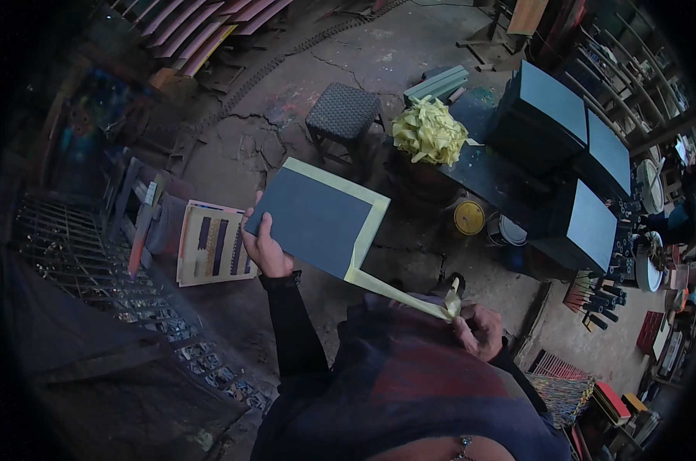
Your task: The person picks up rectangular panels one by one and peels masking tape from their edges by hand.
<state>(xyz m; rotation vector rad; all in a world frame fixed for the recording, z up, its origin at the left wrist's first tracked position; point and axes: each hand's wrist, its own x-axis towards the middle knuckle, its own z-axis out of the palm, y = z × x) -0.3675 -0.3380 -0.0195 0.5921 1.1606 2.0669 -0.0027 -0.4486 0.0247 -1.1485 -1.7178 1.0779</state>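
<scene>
My left hand (271,252) grips a flat dark grey panel (311,218) by its left edge, the thumb on top. Pale yellow masking tape (340,183) borders the panel along its far and right edges. At the near right corner, a loose strip of tape (401,296) runs off the panel, stretched toward my body. My right hand (480,332) pinches the strip's other end, where the tape is bunched up. The panel's near edge shows bare grey, without tape.
A large heap of crumpled tape (428,131) sits at the end of a dark table (492,173), beside big grey blocks (540,111). A woven stool (343,111) stands ahead. Below the table are a yellow-topped bucket (469,218) and a white one. A metal grate (94,269) lies left.
</scene>
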